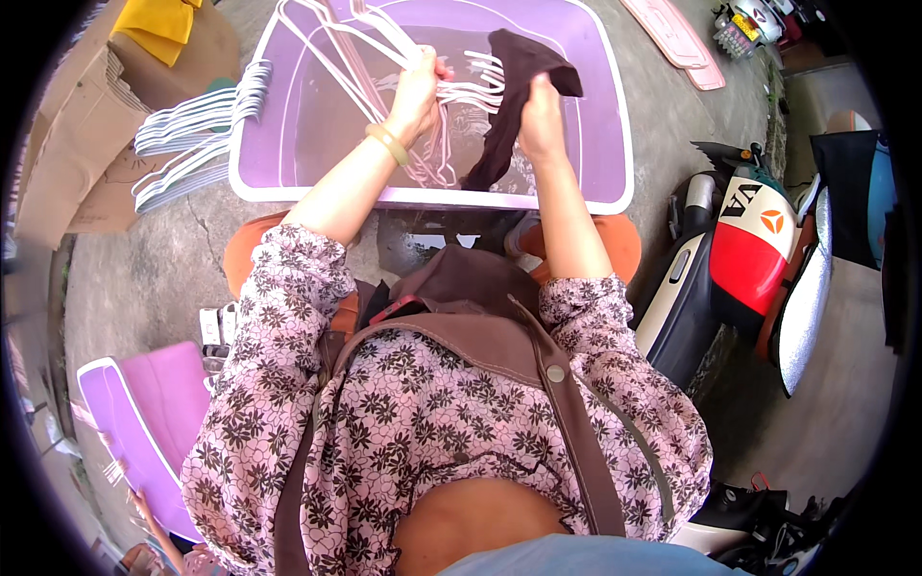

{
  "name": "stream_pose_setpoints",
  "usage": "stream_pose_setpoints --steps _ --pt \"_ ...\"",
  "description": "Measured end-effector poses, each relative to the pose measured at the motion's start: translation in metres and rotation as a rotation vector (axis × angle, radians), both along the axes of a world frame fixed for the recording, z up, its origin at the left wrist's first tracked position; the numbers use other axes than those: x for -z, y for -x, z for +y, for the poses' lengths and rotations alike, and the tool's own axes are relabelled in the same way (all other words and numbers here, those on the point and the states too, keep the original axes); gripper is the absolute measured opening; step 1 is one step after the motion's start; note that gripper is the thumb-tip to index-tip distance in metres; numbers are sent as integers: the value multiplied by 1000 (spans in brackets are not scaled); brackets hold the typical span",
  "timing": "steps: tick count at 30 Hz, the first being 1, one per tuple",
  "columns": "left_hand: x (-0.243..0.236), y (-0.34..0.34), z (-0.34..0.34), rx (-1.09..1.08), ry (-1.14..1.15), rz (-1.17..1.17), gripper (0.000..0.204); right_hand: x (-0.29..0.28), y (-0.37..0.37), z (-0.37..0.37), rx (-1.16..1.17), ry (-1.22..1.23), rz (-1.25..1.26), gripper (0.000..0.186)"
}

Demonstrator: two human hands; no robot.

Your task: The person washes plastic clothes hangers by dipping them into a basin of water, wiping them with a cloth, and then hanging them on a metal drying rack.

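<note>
A wide lilac tub (252, 115) with a white rim sits in front of me, with murky water inside. My left hand (415, 91) is closed around several white and pink wire hangers (331, 53) over the tub. My right hand (540, 120) grips a dark brown cloth (504, 134), which hangs down into the tub just right of more white hangers. Beyond the tub's left side, another bunch of white and grey hangers (187, 134) is piled by the rim.
Cardboard (67, 163) and a yellow package (154, 34) lie left. Another lilac tub (144, 413) stands lower left, with another person's hand (144, 509) beside it. Scooters (730, 269) stand right; pink lids (672, 38) lie behind. Orange-clad knees (615, 250) show below my tub.
</note>
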State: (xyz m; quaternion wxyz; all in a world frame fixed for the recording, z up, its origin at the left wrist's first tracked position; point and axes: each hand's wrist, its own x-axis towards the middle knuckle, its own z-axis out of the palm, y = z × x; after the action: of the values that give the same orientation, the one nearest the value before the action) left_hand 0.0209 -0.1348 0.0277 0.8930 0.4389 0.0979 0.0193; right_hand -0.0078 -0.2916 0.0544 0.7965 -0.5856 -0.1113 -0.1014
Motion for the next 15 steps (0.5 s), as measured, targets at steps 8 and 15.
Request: stream_pose_setpoints --steps 8,15 --pt "-4 3 -6 216 66 -43 22 -6 -21 5 244 444 -215 16" --pt "7 -13 40 388 -72 -48 28 -7 -34 -41 297 -560 -81 27"
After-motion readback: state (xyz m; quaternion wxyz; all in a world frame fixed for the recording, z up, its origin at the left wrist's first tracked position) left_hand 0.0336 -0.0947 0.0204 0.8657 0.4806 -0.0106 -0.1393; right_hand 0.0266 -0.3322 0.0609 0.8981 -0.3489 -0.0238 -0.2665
